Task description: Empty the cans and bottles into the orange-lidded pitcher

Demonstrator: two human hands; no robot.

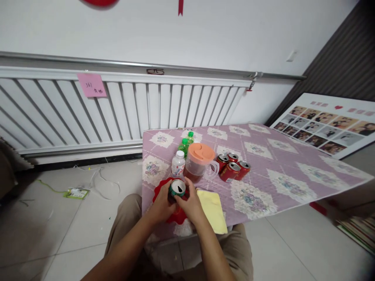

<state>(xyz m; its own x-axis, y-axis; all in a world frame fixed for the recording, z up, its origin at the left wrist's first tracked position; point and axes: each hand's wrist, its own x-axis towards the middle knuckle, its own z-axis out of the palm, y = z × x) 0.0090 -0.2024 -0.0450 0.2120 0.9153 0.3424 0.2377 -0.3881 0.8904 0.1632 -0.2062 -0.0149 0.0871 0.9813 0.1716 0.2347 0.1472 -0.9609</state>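
Observation:
Between my two hands stands a green drink can [177,188], its top opened with a dark hole. My left hand [162,201] wraps its left side and my right hand [190,199] its right side. Under the can and hands lies a red scallop-edged mat [179,217]. Just beyond the can is a white bottle [178,164] with a white cap. A clear pitcher [195,170] with an orange lid and brown liquid stands behind my right hand. A folded yellow cloth [213,210] lies right of my right forearm.
Several opened red cans [230,171] stand grouped right of the pitcher. Two green-capped bottles [183,146] are behind the white bottle. The table [252,195] has a purple floral cloth. Past its far edge is a white radiator [117,109]; a photo board [325,125] leans at right.

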